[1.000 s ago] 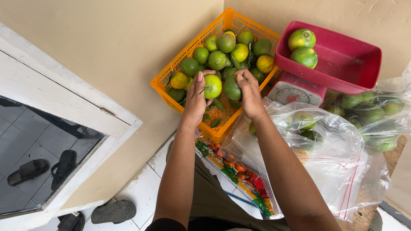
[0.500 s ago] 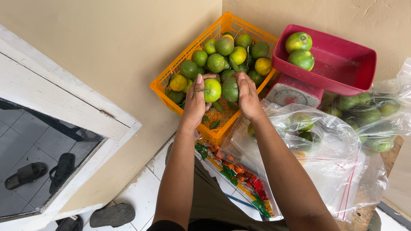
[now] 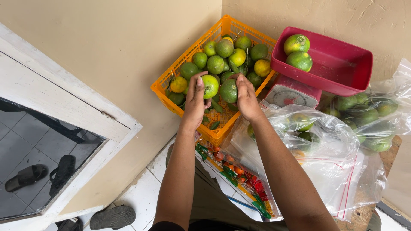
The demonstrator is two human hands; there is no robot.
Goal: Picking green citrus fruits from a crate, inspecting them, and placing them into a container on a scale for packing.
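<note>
Gripping a yellow-green citrus fruit [image 3: 210,86], the left hand [image 3: 195,102] closes around it while the right hand [image 3: 247,97] clasps a darker green fruit [image 3: 229,90], both just above the orange crate [image 3: 171,92]. Beyond the right hand, the red scale tray [image 3: 346,72] carries only two fruits, so most sorting seems left.

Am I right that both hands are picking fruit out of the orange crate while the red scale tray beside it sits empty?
Not quite: the red scale tray is not empty. The head view shows two green citrus fruits in it. The rest holds: the left hand and right hand each grip a fruit in the orange crate.
</note>
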